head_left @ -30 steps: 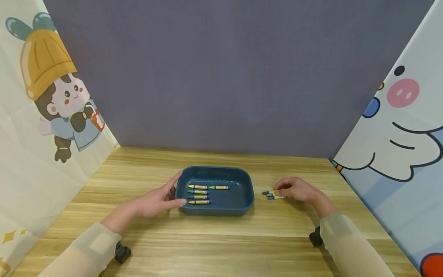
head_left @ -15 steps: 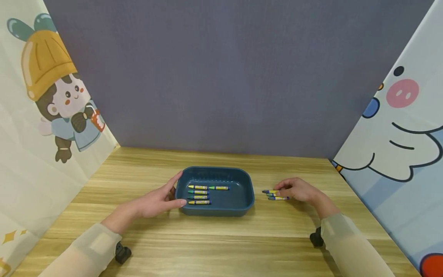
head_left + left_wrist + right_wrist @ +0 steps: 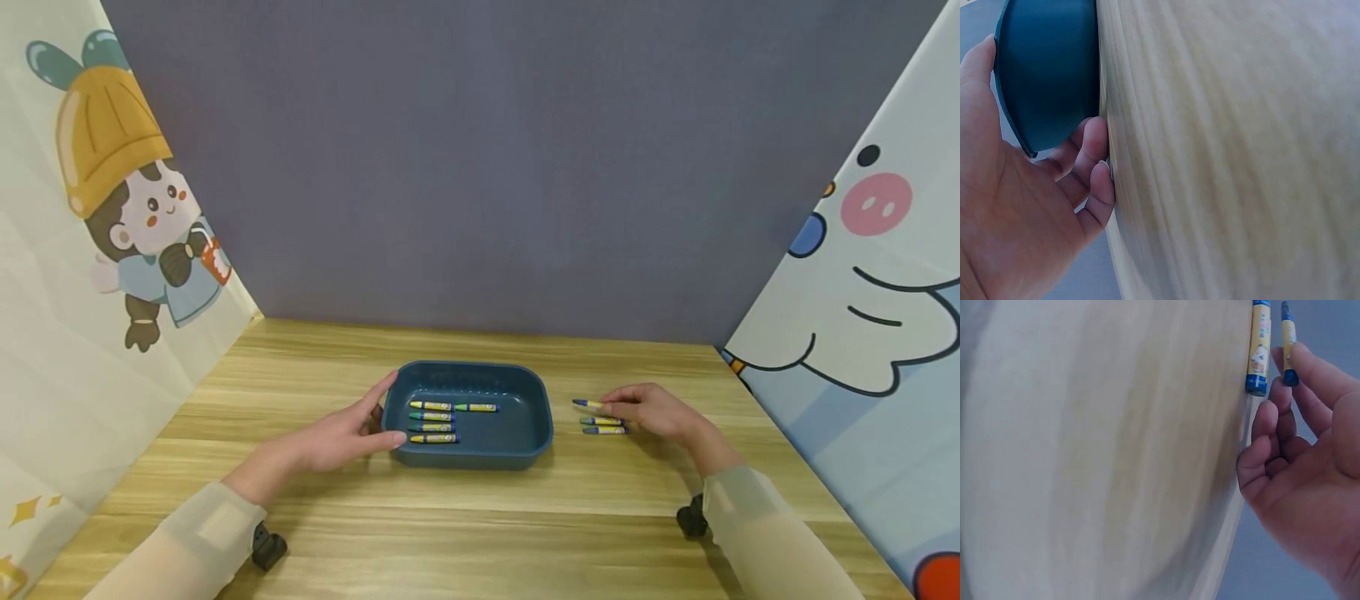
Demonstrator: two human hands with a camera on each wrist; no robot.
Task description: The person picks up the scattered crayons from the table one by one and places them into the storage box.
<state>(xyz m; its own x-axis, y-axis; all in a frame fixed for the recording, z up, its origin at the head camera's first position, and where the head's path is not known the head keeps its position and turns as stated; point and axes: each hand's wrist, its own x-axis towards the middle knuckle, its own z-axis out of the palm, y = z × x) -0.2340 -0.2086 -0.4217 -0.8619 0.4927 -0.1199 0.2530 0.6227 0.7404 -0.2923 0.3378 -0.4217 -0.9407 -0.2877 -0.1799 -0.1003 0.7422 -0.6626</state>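
Raised slightly off the table, a dark blue-tipped crayon in a yellow wrapper is pinched between the thumb and fingers of my right hand. Below it lie two green-tipped crayons side by side; one shows large in the right wrist view, a yellow-and-blue crayon. My left hand rests at the left end of a dark blue tray, thumb on the near rim and index finger stretched along the far corner. Inside the tray, several yellow- and green-tipped crayons lie at the left and middle.
The wood-grain table runs up to a grey backdrop. Cartoon-printed sheets flank both sides, a child in a yellow hat on the left and a pink-snouted figure on the right. Each wrist wears a black camera.
My right hand has lifted the blue-tipped crayon and drawn it away from the two green-tipped ones, which stay on the table. The left hand and tray hold their place.
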